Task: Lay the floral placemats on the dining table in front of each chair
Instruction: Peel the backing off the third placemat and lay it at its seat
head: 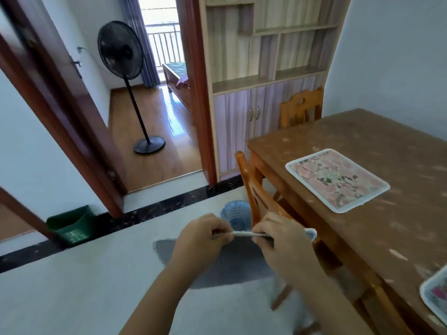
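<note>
My left hand (200, 240) and my right hand (283, 245) both pinch the top edge of a held placemat (243, 234), seen edge-on, its grey underside (217, 264) hanging below my hands. It hangs over the floor, left of the brown dining table (362, 131). One floral placemat (337, 180) with a white border lies flat on the table in front of the near wooden chair (254, 189). A second floral placemat (435, 296) shows partly at the table's lower right edge. Another wooden chair (301, 107) stands at the table's far end.
A blue mesh basket (235, 213) stands on the floor beside the near chair. A green bin (72, 226) sits by the wall at left. A black standing fan (128, 76) is in the doorway beyond. A cabinet with shelves (242, 122) stands behind the table.
</note>
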`<state>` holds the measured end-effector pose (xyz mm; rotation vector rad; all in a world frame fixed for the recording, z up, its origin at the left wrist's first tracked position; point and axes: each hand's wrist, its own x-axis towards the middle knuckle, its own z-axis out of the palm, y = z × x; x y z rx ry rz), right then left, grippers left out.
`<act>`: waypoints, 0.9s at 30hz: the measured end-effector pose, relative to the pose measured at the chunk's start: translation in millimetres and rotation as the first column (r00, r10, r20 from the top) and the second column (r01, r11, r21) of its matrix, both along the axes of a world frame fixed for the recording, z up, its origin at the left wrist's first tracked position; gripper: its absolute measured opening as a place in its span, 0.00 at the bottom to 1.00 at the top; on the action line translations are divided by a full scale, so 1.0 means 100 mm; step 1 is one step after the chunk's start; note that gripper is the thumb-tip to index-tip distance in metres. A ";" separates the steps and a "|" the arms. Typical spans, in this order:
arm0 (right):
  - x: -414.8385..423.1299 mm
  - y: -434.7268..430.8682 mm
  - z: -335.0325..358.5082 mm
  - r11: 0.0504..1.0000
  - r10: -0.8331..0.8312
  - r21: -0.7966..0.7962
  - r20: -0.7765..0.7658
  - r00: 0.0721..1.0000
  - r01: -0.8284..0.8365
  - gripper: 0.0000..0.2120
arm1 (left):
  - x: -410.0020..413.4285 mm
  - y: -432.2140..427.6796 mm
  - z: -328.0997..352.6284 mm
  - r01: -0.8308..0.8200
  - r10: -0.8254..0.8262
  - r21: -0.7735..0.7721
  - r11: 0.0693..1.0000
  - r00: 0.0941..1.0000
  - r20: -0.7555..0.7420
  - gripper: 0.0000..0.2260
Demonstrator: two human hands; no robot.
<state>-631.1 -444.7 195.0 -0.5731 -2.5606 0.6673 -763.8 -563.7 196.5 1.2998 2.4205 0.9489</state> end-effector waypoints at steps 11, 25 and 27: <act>-1.71 0.54 -0.18 1.000 0.002 -0.004 -0.069 0.998 -0.002 0.02 | -1.66 0.49 -0.18 -0.057 0.056 0.054 0.997 0.998 0.031 0.01; -4.65 0.97 -0.21 1.000 0.005 -0.002 -0.025 1.000 -0.005 0.07 | -4.56 0.89 -0.33 -0.073 0.060 0.083 0.994 0.986 0.154 0.11; -4.87 1.14 -0.24 0.999 -0.042 0.020 -0.016 0.999 0.042 0.08 | -4.80 1.08 -0.36 -0.056 0.036 0.103 0.993 0.982 0.186 0.15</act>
